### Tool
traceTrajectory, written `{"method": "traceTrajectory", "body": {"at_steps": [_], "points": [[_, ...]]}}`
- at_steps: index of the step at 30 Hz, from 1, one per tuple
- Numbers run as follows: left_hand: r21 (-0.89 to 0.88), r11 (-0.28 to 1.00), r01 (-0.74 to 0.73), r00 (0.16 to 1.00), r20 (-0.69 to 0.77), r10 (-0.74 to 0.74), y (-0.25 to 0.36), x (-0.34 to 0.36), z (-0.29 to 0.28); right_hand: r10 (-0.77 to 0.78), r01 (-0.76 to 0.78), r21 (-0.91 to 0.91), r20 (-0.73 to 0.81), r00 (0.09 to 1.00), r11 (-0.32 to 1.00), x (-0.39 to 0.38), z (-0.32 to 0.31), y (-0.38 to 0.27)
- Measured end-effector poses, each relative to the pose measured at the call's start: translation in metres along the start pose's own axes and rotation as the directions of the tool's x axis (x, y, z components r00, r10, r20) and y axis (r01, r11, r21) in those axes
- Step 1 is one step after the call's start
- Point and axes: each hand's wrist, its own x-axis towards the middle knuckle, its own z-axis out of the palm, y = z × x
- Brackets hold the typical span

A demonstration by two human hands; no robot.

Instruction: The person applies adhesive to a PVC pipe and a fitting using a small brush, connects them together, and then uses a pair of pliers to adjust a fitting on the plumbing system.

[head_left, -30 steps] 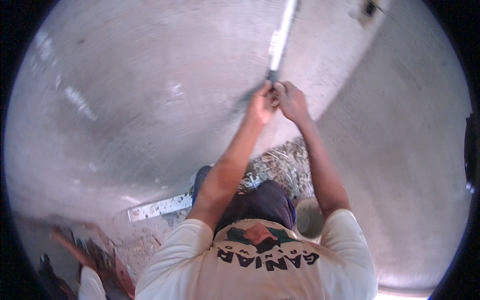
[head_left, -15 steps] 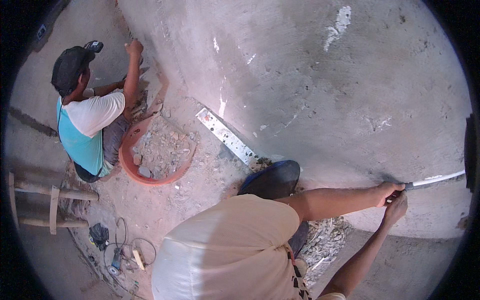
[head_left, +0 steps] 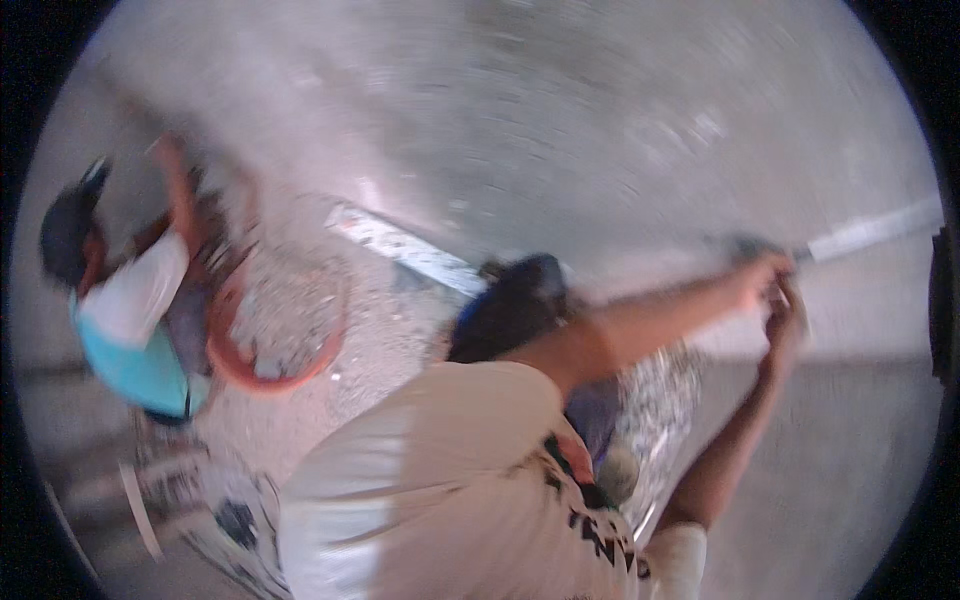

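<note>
In the head view, motion blurs both hands at the dark end [head_left: 800, 254] of a white pipe [head_left: 870, 228], which runs along the concrete wall [head_left: 600, 120] toward the right rim. My left hand [head_left: 762, 282] has its fingers closed on that dark end. Just below it, my right hand [head_left: 786, 320] is also closed around the end, its fingertips partly hidden by my left. Below my hands, loose rubble [head_left: 660, 390] lies at the foot of the wall beside my legs.
At left, a co-worker [head_left: 130, 340] crouches by the wall, one arm raised, beside an orange tub [head_left: 270, 378] of rubble. A spattered flat white bar [head_left: 400, 245] lies along the wall's foot. Blurred wooden pieces [head_left: 140, 510] and cables sit at lower left; a pail [head_left: 622, 470] is by my legs.
My view has swung from the wall to take in the co-worker and tub, then shifted slightly again, blurring everything. Both hands stay at the pipe's dark end.
</note>
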Motion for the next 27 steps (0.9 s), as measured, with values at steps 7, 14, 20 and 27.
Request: {"method": "traceTrajectory", "body": {"at_steps": [7,14,20,27], "points": [[0.013,0.997,0.07,0.981,0.183,-0.072,0.022,-0.034,-0.015,0.387,-0.378,0.082,-0.181,0.904,0.922,-0.112,-0.003,0.058],[0.259,0.954,0.154,0.988,-0.05,-0.146,0.037,-0.068,-0.029,0.553,-0.616,-0.091,-0.355,0.754,0.782,-0.295,0.007,0.205],[0.66,0.661,0.357,0.934,-0.238,-0.267,0.031,-0.112,-0.108,0.837,-0.864,-0.08,-0.22,0.502,0.497,-0.455,0.055,0.224],[0.996,0.058,0.068,0.978,-0.078,0.191,0.033,-0.118,-0.066,0.916,-0.907,-0.135,0.095,0.389,0.4,-0.527,0.101,0.229]]}}
